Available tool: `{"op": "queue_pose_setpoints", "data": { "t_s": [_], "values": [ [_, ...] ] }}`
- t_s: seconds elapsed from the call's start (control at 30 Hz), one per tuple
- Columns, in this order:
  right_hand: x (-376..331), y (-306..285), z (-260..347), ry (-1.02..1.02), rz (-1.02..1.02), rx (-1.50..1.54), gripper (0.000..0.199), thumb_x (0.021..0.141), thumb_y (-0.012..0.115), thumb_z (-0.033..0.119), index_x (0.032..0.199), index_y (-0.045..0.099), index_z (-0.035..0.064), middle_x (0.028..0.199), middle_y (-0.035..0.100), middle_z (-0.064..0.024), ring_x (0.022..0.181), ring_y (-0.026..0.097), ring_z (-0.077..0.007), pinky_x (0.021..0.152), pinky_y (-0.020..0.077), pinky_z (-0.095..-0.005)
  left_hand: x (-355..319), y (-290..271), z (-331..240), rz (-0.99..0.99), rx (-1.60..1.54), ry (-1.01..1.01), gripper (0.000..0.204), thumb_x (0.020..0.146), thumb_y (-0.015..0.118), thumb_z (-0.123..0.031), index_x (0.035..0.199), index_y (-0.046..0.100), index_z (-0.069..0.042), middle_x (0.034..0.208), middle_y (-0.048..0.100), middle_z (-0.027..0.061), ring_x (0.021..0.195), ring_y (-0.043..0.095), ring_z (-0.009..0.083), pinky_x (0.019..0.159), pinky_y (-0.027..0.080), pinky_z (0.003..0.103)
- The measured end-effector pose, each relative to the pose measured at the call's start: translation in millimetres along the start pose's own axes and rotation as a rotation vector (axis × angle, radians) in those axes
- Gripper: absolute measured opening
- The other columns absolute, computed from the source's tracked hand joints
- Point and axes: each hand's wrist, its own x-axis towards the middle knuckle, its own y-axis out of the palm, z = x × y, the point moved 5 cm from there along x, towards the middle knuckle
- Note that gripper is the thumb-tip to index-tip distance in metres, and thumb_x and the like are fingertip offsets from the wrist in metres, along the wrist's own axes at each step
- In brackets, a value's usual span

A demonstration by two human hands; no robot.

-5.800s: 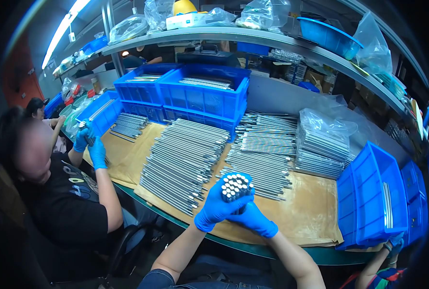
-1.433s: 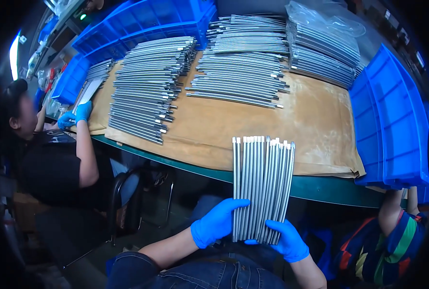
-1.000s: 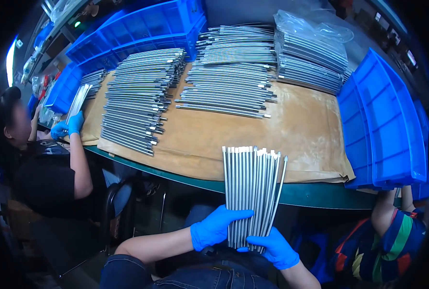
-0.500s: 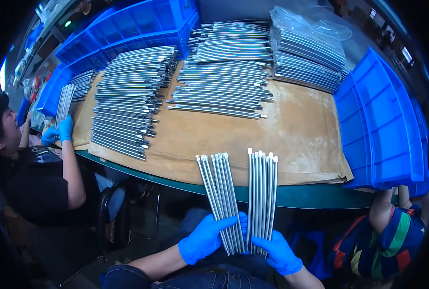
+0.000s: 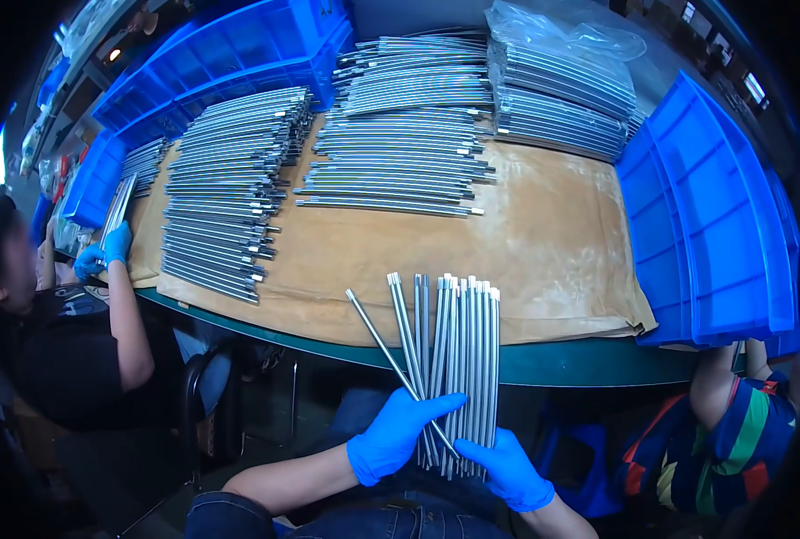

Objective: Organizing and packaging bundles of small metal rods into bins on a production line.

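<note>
Both my hands wear blue gloves and hold a fan of slim silver metal rods point(image 5: 476, 359) upright in front of the table edge. My left hand point(image 5: 398, 429) grips the lower left part, its thumb lying across the rods; one rod leans away to the left. My right hand point(image 5: 506, 467) is closed round the lower right end of the bunch, its thumb across the front. The fingers behind the rods are hidden. Many of the rods have pale, bright tips at the top.
Rows of rods point(image 5: 216, 198) lie at the left on brown paper point(image 5: 543, 251), with another stack point(image 5: 395, 162) in the middle and plastic-wrapped rods point(image 5: 561, 99) behind. Blue bins point(image 5: 705, 216) stand right and back left. At left a person point(image 5: 67, 332) holds rods; another sits at right.
Two separate bunches have come together into one fan. My left hand has shifted right toward my right hand, and one rod now leans out to the left.
</note>
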Motion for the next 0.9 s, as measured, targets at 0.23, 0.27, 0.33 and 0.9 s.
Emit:
{"op": "queue_pose_setpoints", "data": {
  "t_s": [0.23,0.27,0.33,0.9],
  "values": [
    [-8.4,8.9,11.0,0.028,0.058,0.151,0.041,0.083,0.057,0.003,0.122,0.046,-0.0046,0.110,0.058,-0.0164,0.095,0.061,-0.0241,0.084,0.0510,-0.0359,-5.8,0.0,-1.3,0.065,-0.167,-0.213,0.028,0.084,0.061,-0.011,0.109,0.056,-0.001,0.096,0.063,0.0121,0.082,0.064,0.0211,0.069,0.054,0.033],
    [-8.9,7.9,9.9,0.029,0.057,0.153,0.041,0.083,0.057,0.003,0.122,0.046,-0.0046,0.110,0.058,-0.0164,0.095,0.061,-0.0241,0.084,0.0510,-0.0359,-8.1,2.4,-1.6,0.083,-0.202,-0.236,0.027,0.084,0.060,-0.012,0.109,0.056,-0.001,0.095,0.063,0.0123,0.081,0.064,0.0221,0.067,0.055,0.034],
    [-9.7,5.3,9.1,0.017,0.075,0.195,0.042,0.083,0.056,0.003,0.123,0.044,-0.0052,0.111,0.057,-0.0175,0.096,0.061,-0.0257,0.085,0.0506,-0.0381,-6.4,-0.3,2.1,0.070,-0.181,-0.219,0.026,0.085,0.060,-0.013,0.108,0.056,-0.002,0.093,0.063,0.0119,0.080,0.064,0.0214,0.065,0.055,0.034],
    [-19.4,3.4,6.7,-0.060,0.166,0.229,0.047,0.082,0.051,0.002,0.127,0.039,-0.0072,0.116,0.053,-0.0223,0.105,0.056,-0.0336,0.089,0.0479,-0.0459,-19.0,-4.2,4.5,0.007,-0.166,-0.115,0.020,0.086,0.059,-0.015,0.102,0.056,-0.003,0.079,0.059,0.0070,0.068,0.060,0.0184,0.058,0.053,0.032]
  ]
}}
